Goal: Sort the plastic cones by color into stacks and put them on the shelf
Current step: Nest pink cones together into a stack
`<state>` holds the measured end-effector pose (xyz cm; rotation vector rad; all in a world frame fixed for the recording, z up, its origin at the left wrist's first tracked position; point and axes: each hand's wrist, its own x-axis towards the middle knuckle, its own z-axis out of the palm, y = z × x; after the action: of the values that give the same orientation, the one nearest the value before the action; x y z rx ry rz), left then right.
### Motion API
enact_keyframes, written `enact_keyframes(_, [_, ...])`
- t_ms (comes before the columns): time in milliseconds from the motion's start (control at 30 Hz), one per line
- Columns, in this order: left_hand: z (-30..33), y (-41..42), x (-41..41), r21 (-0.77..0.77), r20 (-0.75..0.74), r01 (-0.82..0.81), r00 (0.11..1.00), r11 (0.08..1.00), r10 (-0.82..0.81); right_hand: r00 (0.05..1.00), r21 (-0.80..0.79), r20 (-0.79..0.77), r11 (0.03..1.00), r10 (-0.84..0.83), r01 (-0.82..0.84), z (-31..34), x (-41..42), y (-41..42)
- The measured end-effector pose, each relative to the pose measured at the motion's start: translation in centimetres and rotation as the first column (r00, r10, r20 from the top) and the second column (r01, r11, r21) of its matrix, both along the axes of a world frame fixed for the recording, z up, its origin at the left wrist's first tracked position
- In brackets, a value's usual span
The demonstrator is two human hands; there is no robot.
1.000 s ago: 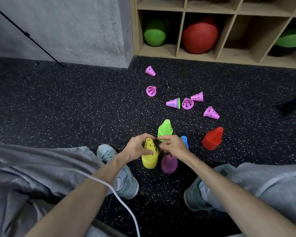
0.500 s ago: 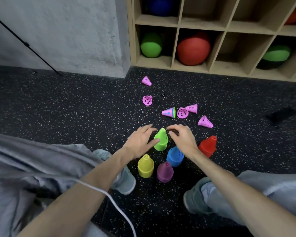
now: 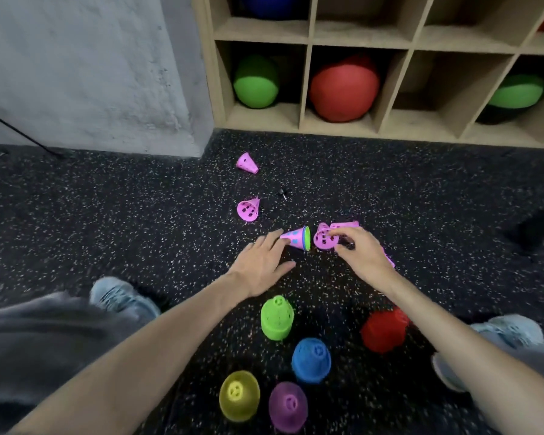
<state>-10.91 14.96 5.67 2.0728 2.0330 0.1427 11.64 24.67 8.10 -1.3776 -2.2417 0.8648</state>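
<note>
Five upright cone stacks stand on the floor near me: green [image 3: 277, 317], blue [image 3: 311, 359], red [image 3: 383, 331], yellow [image 3: 239, 395] and purple [image 3: 288, 406]. Several pink cones lie tipped over farther out. My left hand [image 3: 261, 262] reaches with straight fingers and touches a pink cone with blue and green cones nested inside [image 3: 297, 237]. My right hand [image 3: 358, 249] curls its fingers at the rim of a pink cone [image 3: 322, 238], with another pink cone [image 3: 344, 226] just behind. Two more pink cones [image 3: 248, 210] [image 3: 247, 163] lie toward the shelf.
A wooden cubby shelf [image 3: 305, 120] stands ahead, holding green [image 3: 255, 81] and red [image 3: 343, 87] balls. A grey wall [image 3: 91, 73] is at the left. A small dark object [image 3: 282, 193] lies on the floor, a black item [image 3: 537, 227] at right. My shoes flank the stacks.
Both hands left the green stack and moved forward to the pink cones. The view shifted closer to the shelf, so the colored stacks now sit nearer me.
</note>
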Motion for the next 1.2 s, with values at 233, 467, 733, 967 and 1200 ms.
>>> enact_keyframes(233, [-6.5,8.7,-0.2,-0.104,0.115,-0.055,0.991,0.993,0.067,0.993,-0.327,0.111,0.945,0.039,-0.001,-5.0,-1.0,6.3])
enact_keyframes(467, [-10.8,13.5,-1.7,-0.119,0.200,-0.059,0.976,0.991,0.082,0.998,-0.437,-0.026,0.899,-0.053,0.036,-9.7,-2.5,9.8])
enact_keyframes(733, [-12.4,14.4,-2.3,-0.107,0.169,-0.062,0.982,0.992,0.079,0.979,-0.391,-0.043,0.905,-0.198,0.166,-11.4,-4.2,11.2])
enact_keyframes(967, [-11.1,10.7,-2.7,-0.118,0.244,-0.043,0.967,0.992,0.071,0.912,-0.288,-0.158,0.901,-0.380,0.325,-11.1,-3.3,9.1])
enact_keyframes(1200, [-8.1,7.1,-3.8,-0.025,0.233,-0.046,0.971,0.999,0.051,0.890,-0.240,-0.191,0.899,-0.413,0.366,-8.3,-3.0,5.8])
